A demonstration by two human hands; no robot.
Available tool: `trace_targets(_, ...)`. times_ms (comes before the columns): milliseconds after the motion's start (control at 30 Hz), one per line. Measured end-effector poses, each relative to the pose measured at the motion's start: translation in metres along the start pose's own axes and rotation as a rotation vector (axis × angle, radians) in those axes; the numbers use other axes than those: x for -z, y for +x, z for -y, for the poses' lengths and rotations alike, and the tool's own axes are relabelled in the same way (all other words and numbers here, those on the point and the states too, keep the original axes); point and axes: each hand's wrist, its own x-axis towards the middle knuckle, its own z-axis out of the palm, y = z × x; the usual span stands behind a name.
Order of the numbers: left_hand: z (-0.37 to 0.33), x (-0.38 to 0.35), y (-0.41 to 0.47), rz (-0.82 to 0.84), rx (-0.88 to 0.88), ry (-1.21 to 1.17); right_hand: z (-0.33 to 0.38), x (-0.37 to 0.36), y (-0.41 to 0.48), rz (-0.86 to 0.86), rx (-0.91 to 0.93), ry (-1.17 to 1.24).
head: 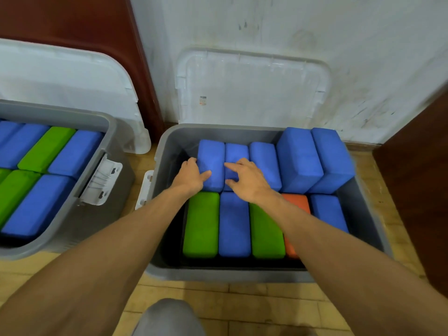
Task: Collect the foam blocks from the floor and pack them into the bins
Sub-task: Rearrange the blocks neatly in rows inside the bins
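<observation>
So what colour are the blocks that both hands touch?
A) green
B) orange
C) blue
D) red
C: the left hand grips the end blue block and the right hand touches the next blue block, in the bin's back row.

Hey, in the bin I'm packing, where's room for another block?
A free pocket sits in the back left corner, between the bin wall and the leftmost back blue block your left hand grips. Narrow gaps run along its near and right sides. Elsewhere blocks sit packed tight.
</observation>
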Motion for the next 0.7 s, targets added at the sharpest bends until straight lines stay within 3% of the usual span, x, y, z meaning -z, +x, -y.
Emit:
trace_targets(67,-0.014,-0.003,-0.006,-0.088,-0.088,0.213,-0.007,0.015,-0.012,-0.011,0.048,0.079)
trace_targets(133,-0.031,-0.007,-0.015,-0.138,-0.251,0.279,-0.016,0.035,-0.022,-0.135,0.098,0.060)
trace_targets(233,-0.058,-0.019,-0.025,-0.076,-0.462,0.239,-0.038,0.071,-0.036,-0.426,0.141,-0.023)
trace_targets(300,-0.077,-0.032,-0.030,-0.007,-0.538,0.223,-0.061,0.095,-0.047,-0.516,0.034,-0.083)
trace_targets(367,-0.095,-0.048,-0.034,0.063,-0.575,0.198,-0.087,0.109,-0.057,-0.478,-0.084,-0.122)
trace_targets(533,-0.126,-0.087,-0.029,0.116,-0.572,0.313,-0.130,0.095,-0.072,-0.102,-0.254,-0.189)
trace_targets(600,-0.125,-0.096,-0.022,0.083,-0.528,0.344,-0.135,0.084,-0.072,-0.136,-0.227,-0.249)
trace_targets(700,-0.119,-0.101,-0.015,0.054,-0.498,0.199,-0.137,0.077,-0.066,-0.183,-0.211,-0.300)
